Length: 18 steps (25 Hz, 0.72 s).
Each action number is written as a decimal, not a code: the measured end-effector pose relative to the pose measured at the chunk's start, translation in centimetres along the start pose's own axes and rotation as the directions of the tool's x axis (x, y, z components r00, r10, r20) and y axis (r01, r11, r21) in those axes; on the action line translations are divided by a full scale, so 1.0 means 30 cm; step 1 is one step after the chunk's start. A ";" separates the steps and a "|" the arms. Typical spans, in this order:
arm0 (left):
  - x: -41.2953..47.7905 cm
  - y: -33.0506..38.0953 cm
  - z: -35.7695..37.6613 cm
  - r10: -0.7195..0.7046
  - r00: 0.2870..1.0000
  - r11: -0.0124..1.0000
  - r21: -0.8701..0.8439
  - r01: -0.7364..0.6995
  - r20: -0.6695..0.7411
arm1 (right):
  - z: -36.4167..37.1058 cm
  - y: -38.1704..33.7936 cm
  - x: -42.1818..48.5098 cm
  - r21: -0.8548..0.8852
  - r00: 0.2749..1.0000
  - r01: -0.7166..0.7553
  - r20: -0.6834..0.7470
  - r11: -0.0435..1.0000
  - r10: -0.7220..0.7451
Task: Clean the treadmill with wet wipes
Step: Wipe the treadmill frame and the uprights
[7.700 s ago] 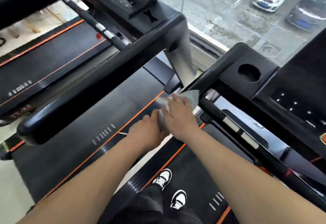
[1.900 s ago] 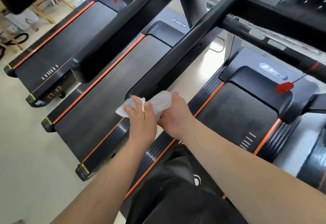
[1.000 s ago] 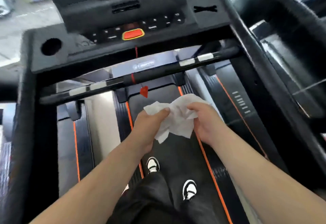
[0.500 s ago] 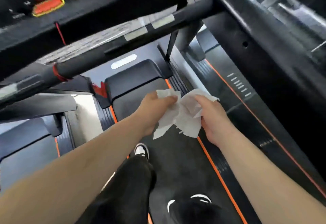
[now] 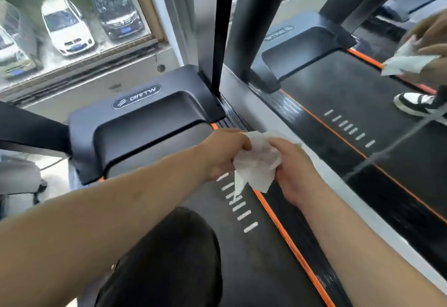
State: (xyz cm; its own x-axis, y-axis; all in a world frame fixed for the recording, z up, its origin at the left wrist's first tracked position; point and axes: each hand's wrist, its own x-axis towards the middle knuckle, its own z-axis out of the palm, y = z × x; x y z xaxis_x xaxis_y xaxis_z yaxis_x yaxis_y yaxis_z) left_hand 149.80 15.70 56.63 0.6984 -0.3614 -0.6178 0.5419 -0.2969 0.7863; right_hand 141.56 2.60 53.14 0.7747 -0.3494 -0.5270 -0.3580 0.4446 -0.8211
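**Both hands on the wipe, above the belt**

Closest to us is our knee in black trousers [image 5: 167,260], bent over the treadmill belt [image 5: 256,258]. Both bare forearms reach forward from the bottom corners and meet in the middle of the view.

Our left hand [image 5: 223,154] has its fingers curled in, with thumb and fingertips pinching the upper left edge of the wipe [image 5: 256,165]. Our right hand [image 5: 296,170] grips the other side, its thumb laid across the top and its fingers folded under the crumpled sheet. The wipe is white and bunched between the two hands, with a loose corner hanging down. It is held in the air over the right side of the belt, above the orange stripe [image 5: 290,248] and the row of white dashes [image 5: 239,206].

Beyond the hands sits the black motor cover [image 5: 145,118] with an oval badge, and a black post [image 5: 223,28] rises from its right corner.

To the right a mirror [image 5: 338,84] repeats the belt, a black-and-white shoe and the hands with the wipe.

Farthest off, a window [image 5: 72,31] looks down on parked cars, a white car [image 5: 66,26] among them.
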 end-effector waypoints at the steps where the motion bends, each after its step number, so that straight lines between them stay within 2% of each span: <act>1: 0.058 -0.041 0.003 0.005 1.000 1.000 0.001 -0.005 0.011 | -0.009 0.059 0.052 0.004 1.000 0.016 0.006 1.000 -0.016; 5: 0.176 -0.154 0.007 -0.015 1.000 1.000 0.005 0.015 0.013 | -0.023 0.213 0.203 0.023 0.999 0.037 -0.016 0.999 -0.037; 8: 0.179 -0.164 0.008 0.005 1.000 1.000 0.017 -0.005 0.001 | 0.004 0.216 0.240 0.045 0.999 0.018 -0.034 0.999 -0.017; 12: 0.179 -0.120 -0.001 0.102 0.990 0.991 0.098 -0.093 -0.093 | 0.096 0.184 0.230 0.083 0.996 0.058 0.070 0.995 -0.063; 14: 0.165 -0.097 -0.018 0.105 0.992 0.990 0.103 -0.098 -0.064 | 0.113 0.179 0.221 0.008 0.986 0.144 0.079 0.990 -0.144; 18: 0.120 -0.087 -0.050 0.046 0.994 0.992 0.111 -0.056 0.096 | 0.102 0.208 0.203 -0.202 0.964 0.266 0.064 0.943 -0.258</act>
State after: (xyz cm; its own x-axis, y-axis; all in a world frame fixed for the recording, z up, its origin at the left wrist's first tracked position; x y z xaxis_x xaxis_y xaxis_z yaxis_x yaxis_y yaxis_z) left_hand 151.60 16.51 52.37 0.6742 -0.4578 -0.5795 0.4464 -0.3724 0.8136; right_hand 145.64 5.77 45.48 0.8727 -0.3988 -0.2818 -0.2367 0.1595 -0.9584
